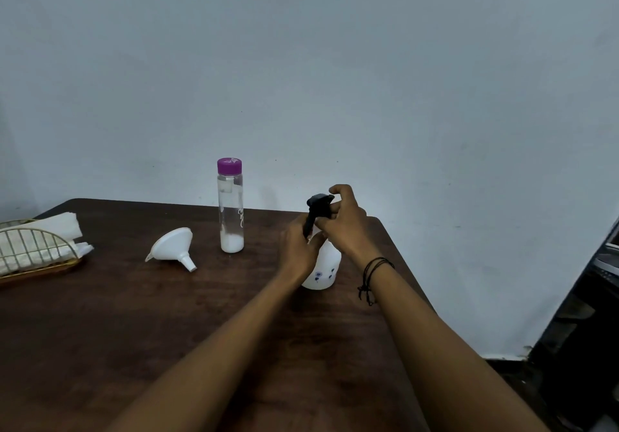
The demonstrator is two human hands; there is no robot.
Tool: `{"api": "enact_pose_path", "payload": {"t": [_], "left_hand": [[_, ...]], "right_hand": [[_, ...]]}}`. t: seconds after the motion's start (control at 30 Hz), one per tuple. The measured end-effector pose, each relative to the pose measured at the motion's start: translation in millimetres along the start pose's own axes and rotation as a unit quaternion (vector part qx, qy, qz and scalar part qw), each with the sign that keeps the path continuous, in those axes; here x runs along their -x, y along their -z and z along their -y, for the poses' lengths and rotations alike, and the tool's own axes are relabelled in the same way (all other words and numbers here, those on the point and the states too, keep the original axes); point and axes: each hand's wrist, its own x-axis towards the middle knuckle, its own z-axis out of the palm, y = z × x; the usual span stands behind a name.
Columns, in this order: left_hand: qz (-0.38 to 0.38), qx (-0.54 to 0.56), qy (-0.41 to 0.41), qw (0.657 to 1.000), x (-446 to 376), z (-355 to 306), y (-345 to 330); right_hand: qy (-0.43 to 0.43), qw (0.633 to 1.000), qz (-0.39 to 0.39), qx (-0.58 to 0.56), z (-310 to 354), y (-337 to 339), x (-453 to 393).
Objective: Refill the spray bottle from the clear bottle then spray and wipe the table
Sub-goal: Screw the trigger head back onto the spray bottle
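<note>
steadying the light, smooth plastic spray bottle (323,264), the left hand (298,250) wraps its shoulder while the right hand (345,223) pinches the black trigger head (316,212), likely the best place to twist.

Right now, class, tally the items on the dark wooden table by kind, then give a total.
Bottles: 2, the clear bottle with purple cap and the white spray bottle with black trigger head
Funnels: 1, the white plastic funnel
Wire holders with white napkins: 1
Total: 4
</note>
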Motion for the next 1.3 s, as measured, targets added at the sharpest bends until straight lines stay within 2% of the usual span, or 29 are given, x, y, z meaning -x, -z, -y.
{"api": "enact_pose_path", "payload": {"t": [0.3, 0.6, 0.7, 0.8, 1.0, 1.17, 1.3], "left_hand": [[0.007, 0.135, 0.034, 0.990, 1, 8, -5], [0.006, 0.212, 0.043, 0.976, 3, 10, -6], [0.009, 0.204, 0.039, 0.978, 1, 15, -7], [0.000, 0.180, 0.019, 0.983, 0, 17, -8], [-0.015, 0.171, 0.016, 0.985, 1, 16, -12], [-0.020, 0.198, 0.036, 0.979, -1, 18, -11], [-0.024, 0.174, 0.042, 0.983, 1, 21, -13]], "right_hand": [[-0.004, 1.000, -0.003, -0.010, -8, -2, -6], [0.032, 0.984, -0.114, -0.129, -26, -40, 0], [0.024, 0.978, -0.113, -0.174, -34, -42, 3], [0.034, 0.977, -0.120, -0.172, -37, -43, 3], [0.017, 0.965, -0.189, -0.181, -34, -57, 4], [-0.007, 0.968, -0.185, -0.172, -34, -65, 0], [-0.008, 0.968, -0.158, -0.196, -42, -63, 1]]}}
